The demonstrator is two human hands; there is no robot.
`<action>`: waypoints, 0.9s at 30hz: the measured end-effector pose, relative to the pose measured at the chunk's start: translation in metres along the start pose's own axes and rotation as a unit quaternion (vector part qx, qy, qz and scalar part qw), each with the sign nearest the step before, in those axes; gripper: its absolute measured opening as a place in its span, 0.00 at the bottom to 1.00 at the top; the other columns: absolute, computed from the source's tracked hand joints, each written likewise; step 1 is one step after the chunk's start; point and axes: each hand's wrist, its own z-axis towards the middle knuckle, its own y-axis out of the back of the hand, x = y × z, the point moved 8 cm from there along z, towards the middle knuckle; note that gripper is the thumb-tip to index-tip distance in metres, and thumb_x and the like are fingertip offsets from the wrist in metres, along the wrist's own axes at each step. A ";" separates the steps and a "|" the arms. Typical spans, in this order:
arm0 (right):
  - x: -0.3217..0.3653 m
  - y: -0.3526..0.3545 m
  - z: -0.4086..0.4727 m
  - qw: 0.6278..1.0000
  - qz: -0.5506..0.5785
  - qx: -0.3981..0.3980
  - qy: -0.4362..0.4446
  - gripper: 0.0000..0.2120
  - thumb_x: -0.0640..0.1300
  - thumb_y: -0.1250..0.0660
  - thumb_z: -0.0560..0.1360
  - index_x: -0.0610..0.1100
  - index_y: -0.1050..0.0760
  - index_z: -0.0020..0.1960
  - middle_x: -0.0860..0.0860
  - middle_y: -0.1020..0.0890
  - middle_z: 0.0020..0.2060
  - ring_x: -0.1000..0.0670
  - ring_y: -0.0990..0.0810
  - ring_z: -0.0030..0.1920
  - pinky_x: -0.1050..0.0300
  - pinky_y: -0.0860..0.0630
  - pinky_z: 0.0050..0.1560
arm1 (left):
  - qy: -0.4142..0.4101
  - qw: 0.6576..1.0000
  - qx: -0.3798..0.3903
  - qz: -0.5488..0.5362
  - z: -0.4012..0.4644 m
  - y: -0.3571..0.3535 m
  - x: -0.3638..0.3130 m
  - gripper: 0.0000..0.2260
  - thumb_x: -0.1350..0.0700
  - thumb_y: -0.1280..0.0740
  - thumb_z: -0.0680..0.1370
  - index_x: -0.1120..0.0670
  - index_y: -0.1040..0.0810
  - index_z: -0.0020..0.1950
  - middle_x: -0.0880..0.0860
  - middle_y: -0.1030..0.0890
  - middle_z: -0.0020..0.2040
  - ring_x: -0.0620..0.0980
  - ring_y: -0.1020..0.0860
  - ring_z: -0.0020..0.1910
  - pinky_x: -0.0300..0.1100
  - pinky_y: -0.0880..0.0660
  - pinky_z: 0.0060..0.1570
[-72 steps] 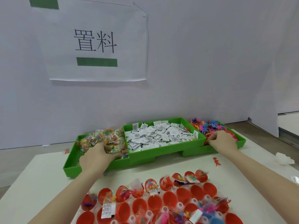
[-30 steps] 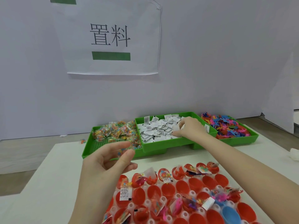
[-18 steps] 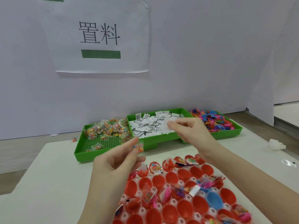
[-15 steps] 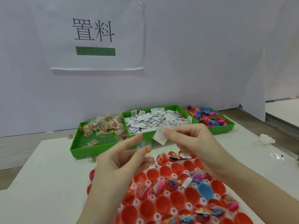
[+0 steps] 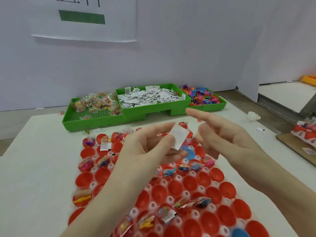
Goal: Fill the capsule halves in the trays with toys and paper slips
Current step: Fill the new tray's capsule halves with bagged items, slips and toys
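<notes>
A white table top (image 5: 34, 168) runs back to a plain pale wall, where a white paper sign (image 5: 89, 19) with a green bar hangs. Beyond the right edge stands a second white surface, with an orange thing at its far corner.

The left hand (image 5: 145, 147) pinches a small white paper slip (image 5: 178, 136) between thumb and forefinger, the other fingers curled beneath. The right hand (image 5: 227, 137) sits just beside the slip with its fingers loosely spread, gripping nothing; whether a fingertip touches the paper is blurred. Both hover above the clear tray of red plastic capsule halves (image 5: 188, 185) on the near table. Many halves are bare; others hold wrapped toys or printed slips. Two blue halves (image 5: 190, 153) show among the red, too many red ones to count.

At the back stand three green plastic bins: the left bin (image 5: 73, 120) with small bagged coloured toys, the middle bin (image 5: 153, 110) heaped with white slips, the right bin (image 5: 210, 106) with loose bright plastic figures. One crumpled white scrap (image 5: 253, 115) lies to the right, and another capsule tray (image 5: 306, 132) sits on brown cardboard at the edge.
</notes>
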 end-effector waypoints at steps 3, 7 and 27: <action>-0.006 0.008 -0.013 0.986 0.160 -0.009 -0.049 0.17 0.46 0.38 0.71 0.46 0.27 0.59 0.54 0.26 0.27 0.57 0.28 0.28 0.64 0.27 0.29 | 0.000 1.000 0.000 0.002 -0.004 -0.004 0.002 0.08 0.64 0.36 0.76 0.52 0.23 0.49 0.58 0.17 0.34 0.49 0.17 0.34 0.31 0.23 0.33; 0.001 0.017 -0.035 0.981 0.179 -0.077 -0.019 0.14 0.47 0.42 0.68 0.47 0.17 0.40 0.50 0.18 0.30 0.54 0.21 0.32 0.65 0.24 0.35 | -0.020 0.999 0.029 0.010 -0.011 -0.015 0.002 0.04 0.64 0.36 0.75 0.55 0.24 0.46 0.59 0.17 0.36 0.48 0.17 0.32 0.32 0.23 0.32; 0.018 0.016 -0.057 0.971 0.058 -0.225 0.050 0.08 0.52 0.30 0.53 0.56 0.17 0.32 0.56 0.17 0.29 0.58 0.20 0.31 0.70 0.25 0.33 | -0.081 0.989 0.119 0.040 -0.026 -0.038 -0.012 0.14 0.68 0.41 0.77 0.53 0.24 0.55 0.58 0.17 0.40 0.48 0.16 0.37 0.34 0.22 0.37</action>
